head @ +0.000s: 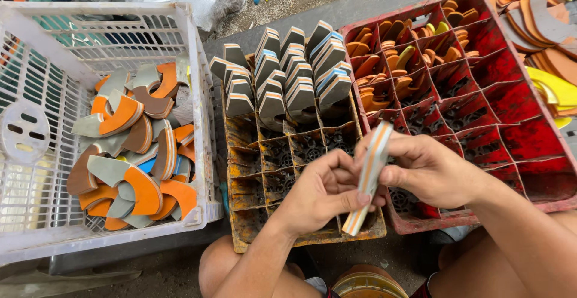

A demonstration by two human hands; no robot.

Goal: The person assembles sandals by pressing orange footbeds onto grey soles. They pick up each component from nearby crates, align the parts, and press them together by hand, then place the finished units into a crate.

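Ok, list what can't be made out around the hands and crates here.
- Stack held by left hand and right hand: fingers cover its middle, so the piece count is unclear (head view).
- Yellow crate: the near cells lie behind the hands.
- Red crate: its right corner runs behind the right forearm.
- White crate: the left side is cut by the frame edge; the lower pieces are buried under the pile.

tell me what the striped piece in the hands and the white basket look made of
Striped piece: probably layered foam or rubber sheet, matte, with grey, white and orange bands along its edge. White basket: moulded plastic, slightly glossy, with slotted lattice walls.
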